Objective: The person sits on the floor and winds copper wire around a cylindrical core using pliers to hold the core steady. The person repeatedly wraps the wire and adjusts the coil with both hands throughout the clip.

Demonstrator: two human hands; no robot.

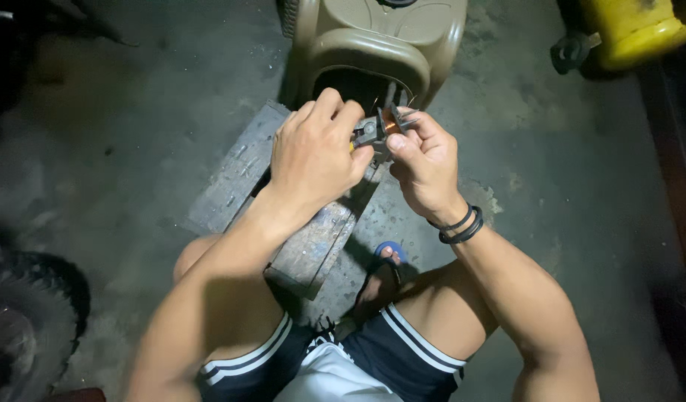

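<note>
Behind both hands (left (317, 152), right (425, 164)) stands a tan plastic stool (380, 45).

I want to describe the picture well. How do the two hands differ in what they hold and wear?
The left hand is closed in a fist around pliers; the right hand pinches a small part with copper winding between thumb and fingers. The right wrist wears black bands; the left wrist is bare. The left hand shows its back; the right shows its thumb side. Both are bare and meet above the wooden block.
</note>
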